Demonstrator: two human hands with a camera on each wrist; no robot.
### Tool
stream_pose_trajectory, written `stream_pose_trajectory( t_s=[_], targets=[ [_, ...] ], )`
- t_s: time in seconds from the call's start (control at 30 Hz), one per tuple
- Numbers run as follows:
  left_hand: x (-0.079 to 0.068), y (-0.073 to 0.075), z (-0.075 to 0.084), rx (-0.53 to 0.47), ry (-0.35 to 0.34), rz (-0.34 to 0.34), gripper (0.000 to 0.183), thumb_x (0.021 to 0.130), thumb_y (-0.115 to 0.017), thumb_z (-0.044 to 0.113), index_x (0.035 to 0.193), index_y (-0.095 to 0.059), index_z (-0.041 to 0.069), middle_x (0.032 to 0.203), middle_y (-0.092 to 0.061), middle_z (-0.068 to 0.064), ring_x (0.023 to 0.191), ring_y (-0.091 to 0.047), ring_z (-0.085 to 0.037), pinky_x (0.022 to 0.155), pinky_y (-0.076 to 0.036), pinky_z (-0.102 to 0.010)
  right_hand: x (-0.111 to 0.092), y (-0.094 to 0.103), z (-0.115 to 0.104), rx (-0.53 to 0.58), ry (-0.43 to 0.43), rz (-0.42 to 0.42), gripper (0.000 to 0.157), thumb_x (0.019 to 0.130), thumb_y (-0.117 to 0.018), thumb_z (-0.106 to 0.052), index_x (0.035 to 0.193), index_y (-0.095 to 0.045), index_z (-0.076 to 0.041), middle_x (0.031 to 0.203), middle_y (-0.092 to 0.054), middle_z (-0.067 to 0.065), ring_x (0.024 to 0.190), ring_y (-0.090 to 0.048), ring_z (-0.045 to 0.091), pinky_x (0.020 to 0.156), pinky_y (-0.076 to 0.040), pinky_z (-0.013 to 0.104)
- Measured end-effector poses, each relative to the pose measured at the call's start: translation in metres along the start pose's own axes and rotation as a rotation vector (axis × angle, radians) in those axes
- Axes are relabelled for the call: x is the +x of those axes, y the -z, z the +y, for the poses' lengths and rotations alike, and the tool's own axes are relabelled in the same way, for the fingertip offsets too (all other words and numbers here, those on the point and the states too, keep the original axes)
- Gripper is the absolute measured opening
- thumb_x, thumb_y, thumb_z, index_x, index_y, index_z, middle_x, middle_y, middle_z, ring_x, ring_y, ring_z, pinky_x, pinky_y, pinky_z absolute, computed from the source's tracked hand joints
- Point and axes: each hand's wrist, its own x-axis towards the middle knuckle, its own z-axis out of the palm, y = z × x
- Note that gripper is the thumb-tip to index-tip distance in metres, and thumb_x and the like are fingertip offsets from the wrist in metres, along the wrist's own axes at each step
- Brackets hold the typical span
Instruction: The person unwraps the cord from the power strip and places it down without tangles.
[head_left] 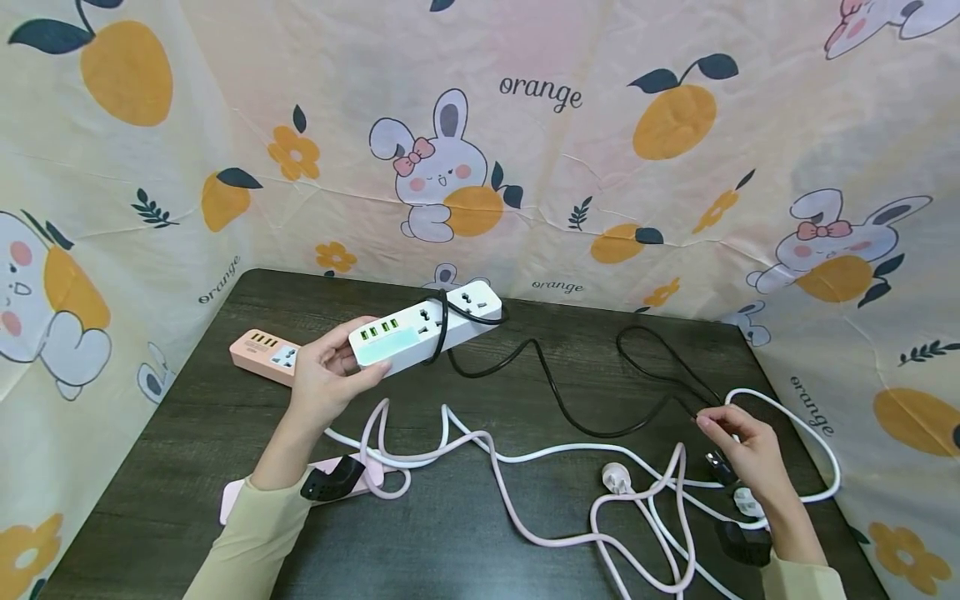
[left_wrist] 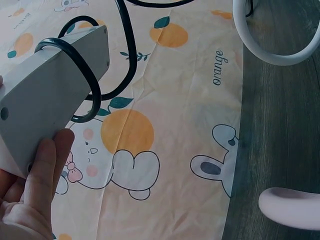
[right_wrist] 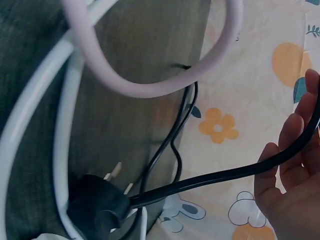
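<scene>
My left hand (head_left: pixel 326 371) grips the near left end of a white power strip (head_left: pixel 401 333) and holds it tilted above the table. A black cord (head_left: pixel 555 385) is looped around the strip's far half, also seen on its pale underside (left_wrist: pixel 50 85) in the left wrist view. At the right, my right hand (head_left: pixel 753 458) pinches the same cord between thumb and fingers. In the right wrist view, the cord crosses the curled fingers (right_wrist: pixel 267 170) and leads to a black plug (right_wrist: pixel 97 205) with metal prongs, hanging beside white cables.
A peach power strip (head_left: pixel 258 354) lies behind my left hand, and a pink one (head_left: pixel 234 497) lies partly under my left forearm. Tangled pink cable (head_left: pixel 517 521) and white cable (head_left: pixel 577 447) spread over the dark table (head_left: pixel 420 542). White plugs (head_left: pixel 617 477) lie near my right hand.
</scene>
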Motion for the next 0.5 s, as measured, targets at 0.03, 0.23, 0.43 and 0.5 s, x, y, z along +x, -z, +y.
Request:
stream_pose_trajectory(
  t_s=[0.03,0.23,0.43,0.5],
  targets=[
    [0.0,0.0,0.0,0.001,0.001,0.0,0.047,0.066,-0.062,-0.025,0.112,-0.052,-0.023,0.102,-0.065,-0.001,0.084,-0.066,-0.011,0.071,-0.054,-0.022,-0.002,-0.001,0.004,0.004,-0.01,0.0,0.01,0.086,-0.064,-0.001,0.089,-0.07,-0.009,0.085,-0.062,-0.008,0.068,-0.05,0.005,0.053,-0.038,0.017],
    [0.0,0.0,0.0,0.008,0.007,0.005,0.048,0.066,-0.063,-0.025,0.112,-0.052,-0.023,0.101,-0.065,0.0,0.084,-0.065,-0.01,0.071,-0.054,-0.021,-0.004,-0.004,-0.038,0.0,-0.011,-0.038,0.009,0.082,-0.065,0.007,0.085,-0.069,0.0,0.083,-0.062,-0.01,0.072,-0.05,0.001,0.058,-0.038,0.014],
    [0.0,0.0,0.0,0.017,0.01,0.001,0.048,0.066,-0.063,-0.025,0.112,-0.052,-0.023,0.101,-0.065,0.001,0.084,-0.066,-0.01,0.071,-0.054,-0.021,-0.005,-0.011,-0.056,-0.073,0.004,-0.09,0.014,0.076,-0.068,0.013,0.081,-0.069,0.0,0.08,-0.064,-0.009,0.073,-0.052,-0.003,0.062,-0.04,0.012],
    [0.0,0.0,0.001,0.023,0.009,-0.001,0.048,0.066,-0.063,-0.025,0.112,-0.052,-0.023,0.101,-0.065,0.001,0.084,-0.066,-0.01,0.071,-0.054,-0.021,-0.006,-0.014,-0.056,-0.094,0.008,-0.109,0.015,0.076,-0.069,0.012,0.08,-0.069,-0.003,0.079,-0.064,-0.009,0.075,-0.053,-0.004,0.064,-0.04,0.012]
  ],
)
